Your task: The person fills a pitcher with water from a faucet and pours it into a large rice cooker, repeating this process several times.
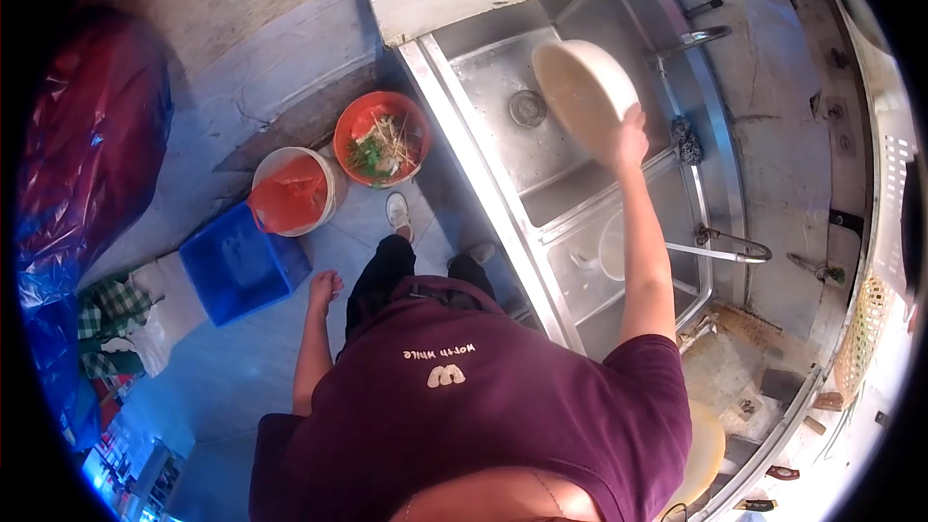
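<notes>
My right hand [631, 140] grips the rim of a large cream bowl [583, 97], which is tilted on its side above the far basin of the steel sink [493, 140]. The basin's drain [527, 108] shows to the left of the bowl. My left hand [326, 287] hangs low at my side, its fingers curled with nothing visible in them, near a blue crate [242, 266]. In the nearer basin stands a white round container [613, 244], partly hidden by my right forearm.
An orange bucket [340, 140] with green scraps and sticks stands on the floor beside a white bucket [338, 195] holding something red. Taps [710, 36] [749, 253] line the sink's right side. A dark scrubber [686, 142] lies on its ledge. Red and blue plastic hangs at the left.
</notes>
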Demonstrator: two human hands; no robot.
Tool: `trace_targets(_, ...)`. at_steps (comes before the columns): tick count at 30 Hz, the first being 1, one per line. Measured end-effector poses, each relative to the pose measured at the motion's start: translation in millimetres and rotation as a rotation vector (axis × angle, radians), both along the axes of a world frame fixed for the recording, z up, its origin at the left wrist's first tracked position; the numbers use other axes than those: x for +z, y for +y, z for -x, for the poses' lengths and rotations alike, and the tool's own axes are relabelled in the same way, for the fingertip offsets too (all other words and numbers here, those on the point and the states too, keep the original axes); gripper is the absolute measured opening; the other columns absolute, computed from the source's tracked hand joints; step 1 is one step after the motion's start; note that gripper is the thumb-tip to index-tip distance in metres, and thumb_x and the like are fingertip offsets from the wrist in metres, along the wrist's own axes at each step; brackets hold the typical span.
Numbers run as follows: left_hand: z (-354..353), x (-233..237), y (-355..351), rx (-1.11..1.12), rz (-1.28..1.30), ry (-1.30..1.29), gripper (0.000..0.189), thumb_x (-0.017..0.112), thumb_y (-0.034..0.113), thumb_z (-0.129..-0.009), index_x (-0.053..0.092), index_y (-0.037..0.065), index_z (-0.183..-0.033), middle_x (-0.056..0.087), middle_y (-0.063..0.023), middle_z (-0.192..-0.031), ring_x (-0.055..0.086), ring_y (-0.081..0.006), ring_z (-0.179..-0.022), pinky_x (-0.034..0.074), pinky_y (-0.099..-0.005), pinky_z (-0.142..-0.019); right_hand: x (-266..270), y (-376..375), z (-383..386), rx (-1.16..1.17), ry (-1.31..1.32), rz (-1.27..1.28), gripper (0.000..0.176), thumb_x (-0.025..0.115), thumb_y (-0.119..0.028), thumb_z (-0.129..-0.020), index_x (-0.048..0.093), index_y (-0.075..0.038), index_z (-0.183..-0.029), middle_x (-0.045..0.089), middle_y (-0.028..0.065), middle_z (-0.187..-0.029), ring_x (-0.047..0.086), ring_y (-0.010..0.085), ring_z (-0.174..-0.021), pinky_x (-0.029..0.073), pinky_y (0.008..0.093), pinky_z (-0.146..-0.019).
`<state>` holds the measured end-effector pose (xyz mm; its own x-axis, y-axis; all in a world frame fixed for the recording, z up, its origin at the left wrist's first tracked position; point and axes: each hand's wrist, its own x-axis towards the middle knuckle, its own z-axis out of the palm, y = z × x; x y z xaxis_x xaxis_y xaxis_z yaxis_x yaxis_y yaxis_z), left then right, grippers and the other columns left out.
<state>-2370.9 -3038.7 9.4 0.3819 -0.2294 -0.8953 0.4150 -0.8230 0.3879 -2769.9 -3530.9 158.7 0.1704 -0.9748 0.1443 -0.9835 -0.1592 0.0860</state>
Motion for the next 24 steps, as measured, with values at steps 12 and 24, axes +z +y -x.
trace_targets(12, -3, 7, -7, -0.043, -0.032, -0.033, 0.023, 0.043, 0.026, -0.076, 0.051, 0.008, -0.089, 0.056, -0.0025, -0.073, 0.053, -0.0109, -0.060, 0.038, -0.0241, -0.050, -24, -9, 30, -0.623, -0.759, -0.251, 0.025, 0.047, -0.011, -0.070, 0.052, 0.006, -0.088, 0.058, 0.0187, -0.076, 0.059, 0.0278, -0.066, 0.048, 0.0360, -0.046)
trace_targets(24, -7, 7, -4, -0.106, 0.014, -0.037, 0.020, 0.043, 0.025, -0.077, 0.052, 0.010, -0.086, 0.055, -0.0005, -0.070, 0.051, -0.0097, -0.059, 0.037, -0.0237, -0.050, -142, 29, -67, -0.940, -1.763, -0.856, 0.042, 0.043, -0.019, -0.078, 0.030, 0.004, -0.111, 0.049, 0.0242, -0.094, 0.056, 0.0335, -0.073, 0.052, 0.0382, -0.049)
